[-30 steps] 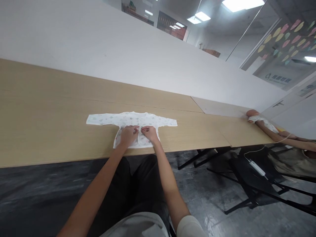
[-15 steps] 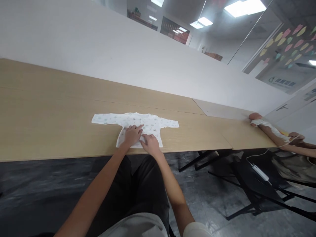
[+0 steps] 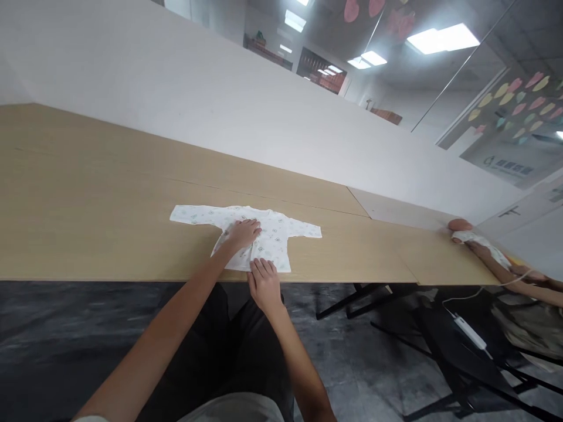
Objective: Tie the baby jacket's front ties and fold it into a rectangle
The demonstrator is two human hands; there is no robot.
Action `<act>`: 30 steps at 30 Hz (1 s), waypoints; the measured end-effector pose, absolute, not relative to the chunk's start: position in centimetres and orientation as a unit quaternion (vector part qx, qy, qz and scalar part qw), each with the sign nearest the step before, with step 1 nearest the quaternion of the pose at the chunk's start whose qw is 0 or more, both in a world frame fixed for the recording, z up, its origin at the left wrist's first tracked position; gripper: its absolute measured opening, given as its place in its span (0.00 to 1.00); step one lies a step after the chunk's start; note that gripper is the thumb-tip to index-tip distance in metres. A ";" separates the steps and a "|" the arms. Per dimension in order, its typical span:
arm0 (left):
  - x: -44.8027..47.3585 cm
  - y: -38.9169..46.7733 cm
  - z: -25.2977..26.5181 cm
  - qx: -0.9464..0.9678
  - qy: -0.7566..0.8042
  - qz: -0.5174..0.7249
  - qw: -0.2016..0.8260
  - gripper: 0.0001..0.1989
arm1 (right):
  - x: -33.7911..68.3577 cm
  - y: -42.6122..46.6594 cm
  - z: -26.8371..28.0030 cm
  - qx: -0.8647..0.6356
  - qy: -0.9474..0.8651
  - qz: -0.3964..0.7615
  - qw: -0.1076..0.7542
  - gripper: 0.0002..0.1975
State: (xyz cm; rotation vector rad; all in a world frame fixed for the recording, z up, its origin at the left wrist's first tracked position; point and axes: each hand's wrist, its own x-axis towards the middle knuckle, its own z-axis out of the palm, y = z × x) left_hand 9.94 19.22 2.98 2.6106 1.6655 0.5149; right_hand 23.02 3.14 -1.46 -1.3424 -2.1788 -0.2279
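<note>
At the centre of the frame a small white baby shirt with a pale printed pattern [image 3: 264, 234] is spread flat, sleeves out, near the front edge of the long light wooden desk [image 3: 88, 223]. Since the earlier pictures the left hand [image 3: 244, 232] has stayed pressed flat on the shirt's middle, fingers extended and gripping nothing, while the right hand [image 3: 264, 284] has been drawn back to the hem; smoothing seems under way. Its fingers lie loosely open, holding nothing. At far right a co-worker's forearm [image 3: 492, 258] rests on the desk.

light: bright, even, from ceiling panels [image 3: 442, 38]
shadows: faint
glare: panels blown out
edges: wide-angle bend, soft corners
focus: centre sharp
</note>
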 end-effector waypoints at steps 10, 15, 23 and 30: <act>9.7 19.6 2.2 0.832 0.529 0.164 0.021 0.22 | 23.4 2.1 -2.1 -0.482 -0.813 -0.049 0.324 0.17; 7.1 19.4 2.2 0.798 0.572 0.187 0.026 0.23 | 25.4 2.7 0.5 -0.504 -0.778 0.017 0.376 0.15; 1.5 21.3 3.5 0.710 0.670 0.216 0.035 0.26 | 31.8 17.1 6.4 -0.676 -0.684 0.082 0.261 0.19; 0.6 22.3 4.2 0.686 0.712 0.151 0.023 0.26 | 32.5 23.1 6.6 -0.707 -0.690 0.084 0.131 0.21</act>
